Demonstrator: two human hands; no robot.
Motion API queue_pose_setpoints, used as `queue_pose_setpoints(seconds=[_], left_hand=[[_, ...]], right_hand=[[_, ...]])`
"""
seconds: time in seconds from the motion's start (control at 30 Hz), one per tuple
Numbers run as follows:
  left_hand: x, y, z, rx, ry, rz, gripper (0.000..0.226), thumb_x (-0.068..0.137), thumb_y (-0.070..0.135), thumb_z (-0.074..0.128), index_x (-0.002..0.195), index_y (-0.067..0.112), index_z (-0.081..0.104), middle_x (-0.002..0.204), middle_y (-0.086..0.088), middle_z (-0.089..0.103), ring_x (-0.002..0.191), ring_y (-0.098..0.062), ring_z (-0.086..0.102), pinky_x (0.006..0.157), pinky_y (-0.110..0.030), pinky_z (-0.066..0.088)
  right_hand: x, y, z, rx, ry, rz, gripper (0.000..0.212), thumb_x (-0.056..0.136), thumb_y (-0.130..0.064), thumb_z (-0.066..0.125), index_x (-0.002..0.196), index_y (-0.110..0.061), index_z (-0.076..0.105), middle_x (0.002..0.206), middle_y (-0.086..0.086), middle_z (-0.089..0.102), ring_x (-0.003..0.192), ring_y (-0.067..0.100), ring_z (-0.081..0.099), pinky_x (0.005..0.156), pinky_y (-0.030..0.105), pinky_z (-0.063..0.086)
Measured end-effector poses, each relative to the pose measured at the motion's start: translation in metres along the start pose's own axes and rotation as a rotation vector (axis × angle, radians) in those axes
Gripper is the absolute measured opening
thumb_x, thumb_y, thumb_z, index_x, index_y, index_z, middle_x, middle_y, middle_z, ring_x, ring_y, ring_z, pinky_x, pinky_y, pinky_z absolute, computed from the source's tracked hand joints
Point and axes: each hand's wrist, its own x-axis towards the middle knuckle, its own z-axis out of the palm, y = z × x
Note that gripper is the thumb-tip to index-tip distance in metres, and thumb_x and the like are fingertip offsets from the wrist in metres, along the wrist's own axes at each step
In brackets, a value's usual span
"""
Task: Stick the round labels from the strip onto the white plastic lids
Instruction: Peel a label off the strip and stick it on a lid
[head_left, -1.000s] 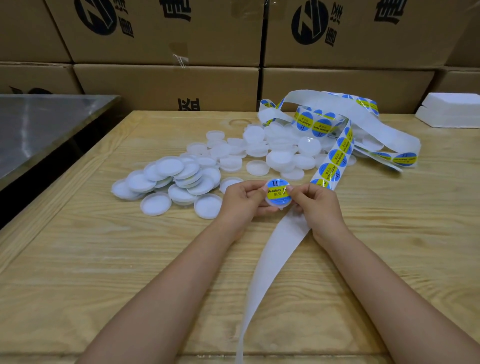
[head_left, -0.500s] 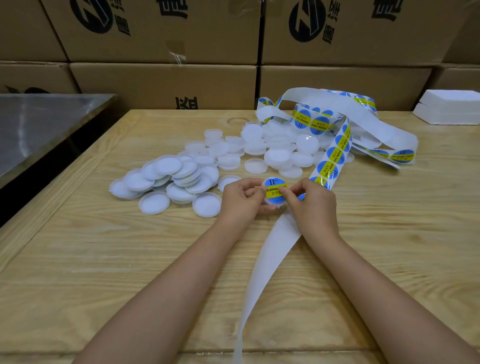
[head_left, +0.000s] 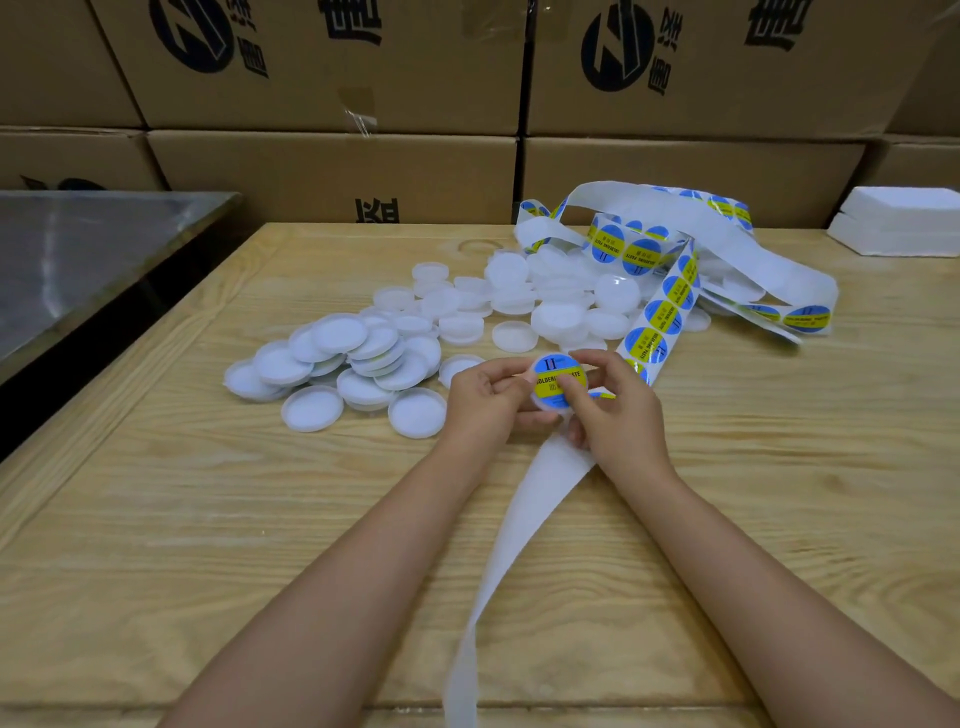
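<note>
At frame centre my left hand (head_left: 483, 402) and right hand (head_left: 621, 418) pinch one lid (head_left: 543, 403); loose lids (head_left: 363, 358) spread left and above it, the strip (head_left: 665, 312) upper right, cartons (head_left: 332, 171) behind along the top.

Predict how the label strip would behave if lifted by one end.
Probably floppy: the label strip loops and twists over the lids and runs past the table edge. Likely very light, being thin backing paper. It would probably trail rather than lift cleanly.
</note>
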Motion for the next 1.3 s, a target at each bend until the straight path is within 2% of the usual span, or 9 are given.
queue_pose_setpoints(seconds=[0.17,0.23,0.53,0.63,0.77,0.87,1.0,1.1,1.3], left_hand=[[-0.005,0.002,0.004,0.02,-0.102,0.03,0.016,0.093,0.003,0.054,0.09,0.014,0.065,0.068,0.0,0.072,0.063,-0.014,0.07,0.054,-0.021,0.056],[-0.007,0.001,0.005,0.023,-0.141,0.043,0.016,0.092,0.003,0.054,0.091,0.014,0.066,0.069,0.001,0.073,0.064,-0.013,0.07,0.055,-0.021,0.055],[-0.006,0.002,0.003,-0.022,-0.067,0.06,0.01,0.086,0.008,0.064,0.086,0.016,0.071,0.07,-0.004,0.072,0.059,-0.016,0.068,0.057,-0.022,0.056],[-0.004,0.002,-0.001,-0.09,-0.046,0.044,0.009,0.085,0.012,0.065,0.091,0.015,0.071,0.075,-0.008,0.073,0.064,-0.018,0.069,0.057,-0.021,0.055],[-0.004,0.005,-0.005,-0.205,-0.052,0.018,0.012,0.09,0.012,0.057,0.093,0.011,0.068,0.074,-0.004,0.073,0.062,-0.015,0.069,0.052,-0.018,0.053],[-0.004,0.007,-0.006,-0.23,-0.037,-0.008,0.014,0.093,0.012,0.054,0.089,0.009,0.066,0.069,0.0,0.072,0.058,-0.01,0.067,0.049,-0.017,0.051],[-0.004,0.008,-0.006,-0.188,-0.049,-0.007,0.013,0.093,0.012,0.053,0.093,0.008,0.066,0.068,0.0,0.071,0.06,-0.01,0.066,0.048,-0.017,0.05],[-0.005,0.007,-0.006,-0.123,-0.06,0.009,0.014,0.093,0.011,0.053,0.094,0.009,0.067,0.071,-0.001,0.072,0.064,-0.012,0.068,0.05,-0.019,0.051],[-0.006,0.007,-0.006,-0.011,-0.047,0.062,0.012,0.092,0.013,0.056,0.093,0.012,0.068,0.073,-0.003,0.073,0.067,-0.016,0.069,0.053,-0.021,0.053]], right_hand=[[0.002,0.003,0.002,0.009,0.164,-0.008,0.024,0.087,-0.026,0.064,0.069,-0.02,0.05,0.068,0.002,0.059,0.06,0.014,0.055,0.055,0.031,0.045],[0.003,0.003,0.001,0.009,0.217,-0.015,0.029,0.084,-0.028,0.068,0.065,-0.019,0.048,0.065,-0.005,0.056,0.059,-0.002,0.052,0.057,0.014,0.042],[-0.001,0.0,0.006,0.017,0.062,0.052,0.028,0.076,-0.036,0.073,0.088,-0.024,0.051,0.085,-0.015,0.058,0.071,-0.013,0.052,0.062,0.007,0.04],[-0.003,-0.003,0.007,0.087,0.014,0.033,0.026,0.079,-0.029,0.074,0.088,-0.029,0.05,0.085,-0.016,0.058,0.066,-0.004,0.054,0.062,0.017,0.042],[-0.006,-0.008,0.006,0.203,-0.076,-0.02,0.026,0.082,-0.014,0.071,0.093,-0.026,0.051,0.091,-0.012,0.06,0.053,-0.004,0.056,0.051,0.011,0.041],[-0.007,-0.012,0.001,0.19,-0.091,-0.049,0.022,0.085,-0.009,0.067,0.092,-0.023,0.051,0.086,-0.014,0.061,0.044,0.005,0.052,0.045,0.016,0.04],[-0.008,-0.017,-0.005,0.243,-0.068,-0.067,0.01,0.091,-0.009,0.059,0.085,-0.014,0.053,0.066,-0.003,0.062,0.036,0.016,0.052,0.037,0.024,0.042],[-0.006,-0.018,-0.008,0.288,-0.059,-0.038,0.016,0.093,-0.01,0.056,0.078,-0.008,0.053,0.048,0.002,0.056,0.033,0.019,0.051,0.035,0.024,0.042],[-0.002,-0.011,-0.011,0.299,-0.021,0.014,0.009,0.088,-0.014,0.064,0.079,-0.015,0.062,0.057,-0.001,0.062,0.036,0.018,0.053,0.038,0.025,0.043]])
